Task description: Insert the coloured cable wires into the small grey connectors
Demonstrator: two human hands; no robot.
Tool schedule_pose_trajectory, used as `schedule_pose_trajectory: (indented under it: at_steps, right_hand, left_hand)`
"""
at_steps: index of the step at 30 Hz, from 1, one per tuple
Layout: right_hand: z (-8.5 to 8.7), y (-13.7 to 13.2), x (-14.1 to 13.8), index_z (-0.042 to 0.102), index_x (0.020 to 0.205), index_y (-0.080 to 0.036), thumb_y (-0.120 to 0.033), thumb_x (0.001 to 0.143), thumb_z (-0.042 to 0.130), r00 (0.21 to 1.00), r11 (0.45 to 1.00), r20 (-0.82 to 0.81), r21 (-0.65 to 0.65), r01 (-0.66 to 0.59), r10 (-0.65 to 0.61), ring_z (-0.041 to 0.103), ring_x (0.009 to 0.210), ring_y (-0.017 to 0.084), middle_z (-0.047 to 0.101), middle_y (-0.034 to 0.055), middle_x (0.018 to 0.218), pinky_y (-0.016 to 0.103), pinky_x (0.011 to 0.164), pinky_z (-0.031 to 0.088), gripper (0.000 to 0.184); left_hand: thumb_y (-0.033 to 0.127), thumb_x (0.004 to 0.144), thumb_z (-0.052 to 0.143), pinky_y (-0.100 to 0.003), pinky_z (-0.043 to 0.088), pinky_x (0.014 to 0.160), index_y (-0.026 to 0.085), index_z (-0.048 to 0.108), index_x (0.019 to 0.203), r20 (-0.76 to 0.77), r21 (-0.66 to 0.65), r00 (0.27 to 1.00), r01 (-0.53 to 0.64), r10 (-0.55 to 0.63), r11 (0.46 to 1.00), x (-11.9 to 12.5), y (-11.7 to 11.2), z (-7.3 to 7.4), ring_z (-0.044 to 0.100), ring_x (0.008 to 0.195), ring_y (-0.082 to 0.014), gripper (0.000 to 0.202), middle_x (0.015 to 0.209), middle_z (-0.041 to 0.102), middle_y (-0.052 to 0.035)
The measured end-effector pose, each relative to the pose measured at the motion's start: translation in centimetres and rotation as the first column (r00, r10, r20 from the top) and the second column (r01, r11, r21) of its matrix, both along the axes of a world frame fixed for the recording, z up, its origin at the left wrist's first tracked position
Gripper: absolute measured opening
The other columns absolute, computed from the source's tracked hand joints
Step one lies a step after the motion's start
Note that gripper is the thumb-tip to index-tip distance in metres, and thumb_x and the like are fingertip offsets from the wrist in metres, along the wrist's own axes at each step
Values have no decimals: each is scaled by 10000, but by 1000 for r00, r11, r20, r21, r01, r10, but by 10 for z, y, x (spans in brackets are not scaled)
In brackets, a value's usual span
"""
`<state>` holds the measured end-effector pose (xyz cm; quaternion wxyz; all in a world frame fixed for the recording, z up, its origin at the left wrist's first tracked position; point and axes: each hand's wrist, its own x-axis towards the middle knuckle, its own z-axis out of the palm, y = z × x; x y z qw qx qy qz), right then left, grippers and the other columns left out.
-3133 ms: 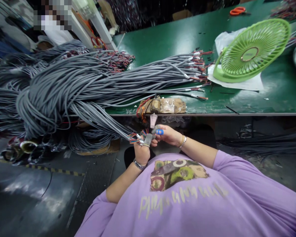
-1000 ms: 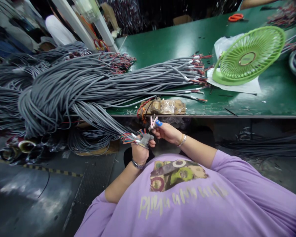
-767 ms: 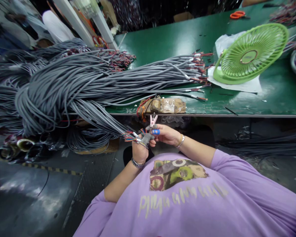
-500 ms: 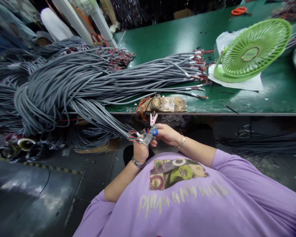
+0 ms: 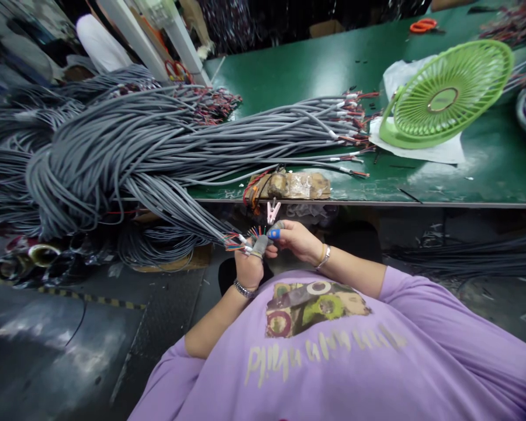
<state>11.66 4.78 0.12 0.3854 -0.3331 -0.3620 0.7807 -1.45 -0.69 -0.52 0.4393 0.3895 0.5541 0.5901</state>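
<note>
My left hand (image 5: 249, 266), its thumb in a grey finger cover, is closed around the stripped end of a grey cable. Thin coloured wires (image 5: 258, 231) fan upward from that grip. Beside it, my right hand (image 5: 298, 241) is pinched close to these wires, with blue tape round the thumb and a grey cover on a finger. What lies between its fingertips is too small to make out. Several more grey cables (image 5: 188, 211) hang over the table edge, and their stripped ends (image 5: 234, 241) with white labels lie against my left hand.
Bundles of grey cables (image 5: 127, 140) cover the left of the green table (image 5: 307, 70). A pink clip (image 5: 272, 211) sits at the table's edge by a taped wooden block (image 5: 300, 185). To the right stand a green fan (image 5: 447, 96) and orange-handled scissors (image 5: 423, 26). Coiled cables (image 5: 162, 244) lie below.
The coloured wires between my hands now stand more spread and visible. My right fingertips have shifted slightly; my left hand keeps its grip on the cable.
</note>
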Motion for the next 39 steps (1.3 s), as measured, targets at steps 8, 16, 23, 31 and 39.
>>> schedule_pose_trajectory:
  at_steps: [8, 16, 23, 31, 39]
  right_hand:
    - [-11, 28, 0, 602, 774, -150, -522, 808, 641, 991, 960, -117, -277, 31, -66, 473, 516, 75, 592, -5, 650, 205, 503, 389, 376]
    - [0, 43, -13, 649, 820, -157, -652, 885, 462, 965, 965, -258, -261, -33, -36, 541, 590, 103, 629, 28, 719, 217, 542, 447, 533]
    - [-1, 38, -17, 650, 879, -157, -681, 809, 550, 964, 981, -265, -195, -15, -38, 477, 496, 100, 555, -9, 595, 228, 475, 406, 538]
    - [-6, 37, -17, 650, 883, -160, -741, 830, 440, 958, 964, -284, -264, -35, -43, 515, 548, 112, 584, 14, 652, 239, 528, 443, 620]
    - [5, 38, -8, 667, 855, -160, -582, 905, 498, 967, 959, -254, -274, -71, -1, 533, 616, 105, 627, 23, 722, 219, 567, 420, 457]
  left_hand:
    - [412, 760, 684, -200, 482, 416, 141, 657, 732, 65, 2, 997, -46, 46, 999, 7, 2, 19, 629, 443, -123, 274, 557, 675, -9]
    - [401, 743, 697, -203, 487, 415, 143, 652, 722, 77, -2, 997, -30, 30, 1000, 16, 12, 18, 622, 436, -119, 263, 560, 677, -7]
    - [383, 733, 709, -207, 481, 410, 146, 648, 698, 62, -30, 997, -32, 34, 999, 17, 13, 13, 616, 424, -124, 247, 543, 673, -6]
    - [379, 750, 703, -204, 477, 406, 143, 648, 697, 45, -11, 999, -25, 25, 1000, 15, 10, 11, 609, 421, -118, 248, 550, 672, -10]
    - [383, 775, 677, -171, 385, 382, 141, 659, 722, -9, 52, 996, -89, 90, 995, 8, 9, 15, 547, 384, -72, 249, 563, 669, -4]
